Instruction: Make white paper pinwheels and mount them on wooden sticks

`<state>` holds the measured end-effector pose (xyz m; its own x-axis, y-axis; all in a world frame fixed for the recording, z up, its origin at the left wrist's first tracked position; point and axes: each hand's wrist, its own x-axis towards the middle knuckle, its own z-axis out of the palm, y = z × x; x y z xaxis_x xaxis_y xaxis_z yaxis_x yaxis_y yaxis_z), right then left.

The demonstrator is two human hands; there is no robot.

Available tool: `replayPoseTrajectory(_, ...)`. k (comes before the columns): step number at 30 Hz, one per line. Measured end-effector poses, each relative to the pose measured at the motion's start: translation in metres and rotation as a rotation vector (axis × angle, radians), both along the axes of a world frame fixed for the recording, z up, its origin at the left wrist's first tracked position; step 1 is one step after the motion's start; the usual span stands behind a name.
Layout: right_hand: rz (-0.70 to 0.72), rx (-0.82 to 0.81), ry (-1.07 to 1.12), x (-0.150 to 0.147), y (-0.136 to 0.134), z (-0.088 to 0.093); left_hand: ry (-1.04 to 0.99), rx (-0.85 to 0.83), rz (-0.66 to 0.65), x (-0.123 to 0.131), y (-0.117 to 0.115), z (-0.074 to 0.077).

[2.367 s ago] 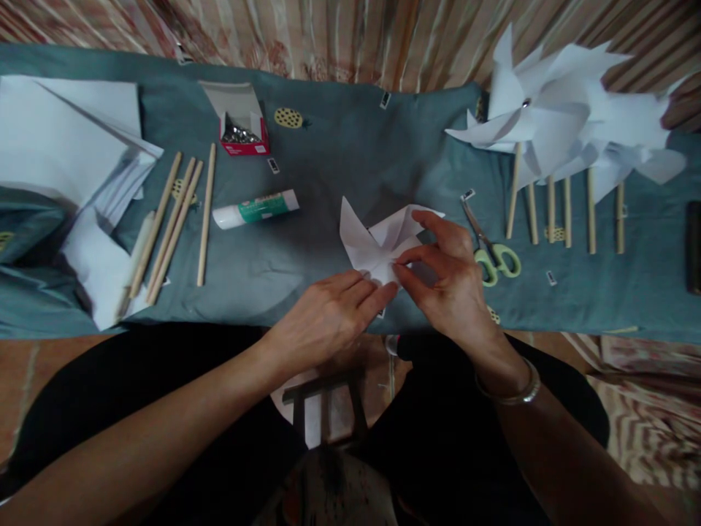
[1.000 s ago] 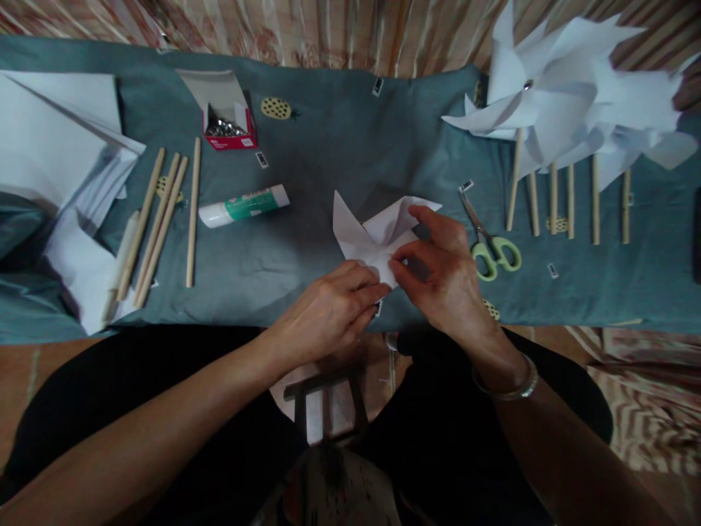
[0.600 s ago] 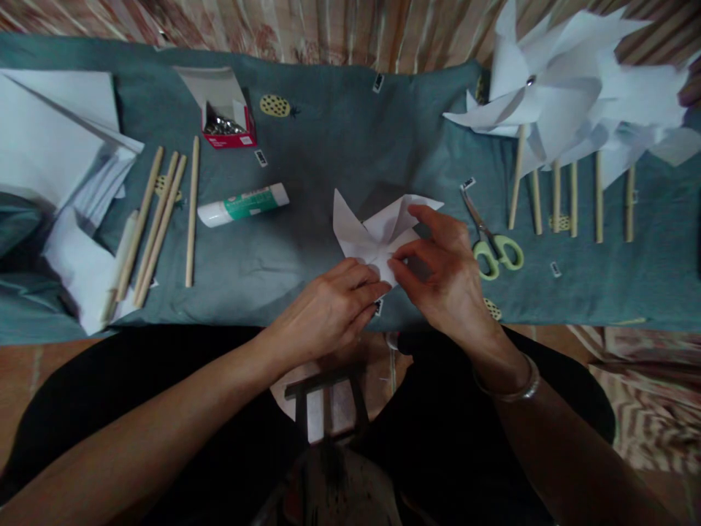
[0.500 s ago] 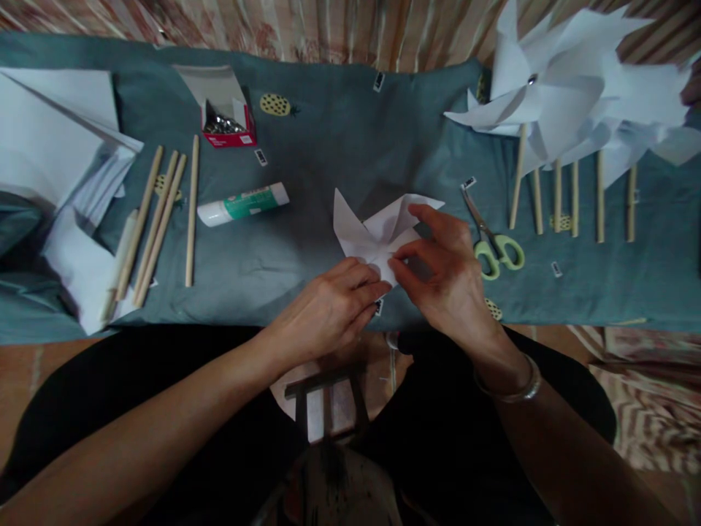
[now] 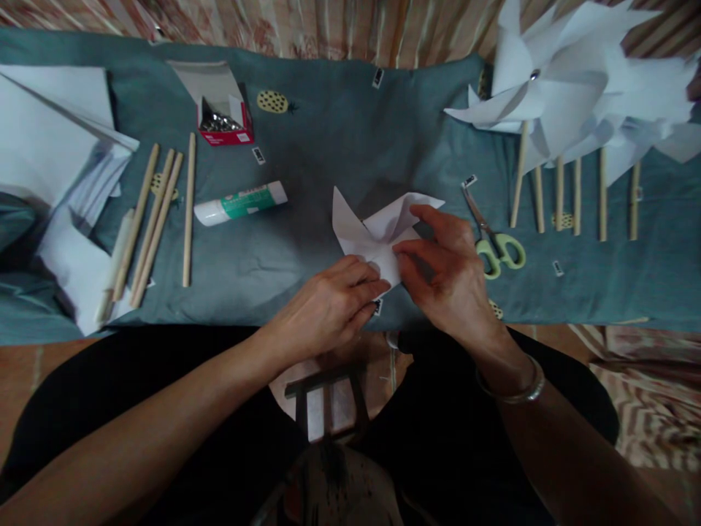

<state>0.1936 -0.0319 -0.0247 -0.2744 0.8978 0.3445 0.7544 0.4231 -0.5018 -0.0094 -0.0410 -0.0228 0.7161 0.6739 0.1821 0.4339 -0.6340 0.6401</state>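
A white paper pinwheel [image 5: 377,228] with folded blades lies near the front edge of the cloth, between both hands. My left hand [image 5: 342,296] grips its lower left part, fingers curled over the paper. My right hand [image 5: 441,267] is at its right side, thumb and index finger pinched close together on a paper blade near the middle. Fingers partly hide the pinwheel's lower and right parts. Just right of my right hand lie scissors [image 5: 501,252] with green handles. A glue stick [image 5: 241,203] with a green label rests to the left.
An opened red box [image 5: 227,135] of shiny metal pins stands at the back left. Several wooden sticks [image 5: 189,212] lie beside white paper sheets [image 5: 49,131] on the left. Finished pinwheels [image 5: 564,80] on sticks are stacked at the right. A green-grey cloth [image 5: 339,117] covers the table.
My right thumb and index finger have shifted slightly right along the paper. The left hand stays nearly still on the pinwheel. The view has moved a little.
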Motion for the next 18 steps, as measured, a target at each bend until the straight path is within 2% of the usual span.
replayPoseTrajectory(18, 0.010, 0.011, -0.008, -0.0006, 0.0007, -0.0030, -0.052, -0.042, 0.009, 0.0006, 0.0032, -0.0006)
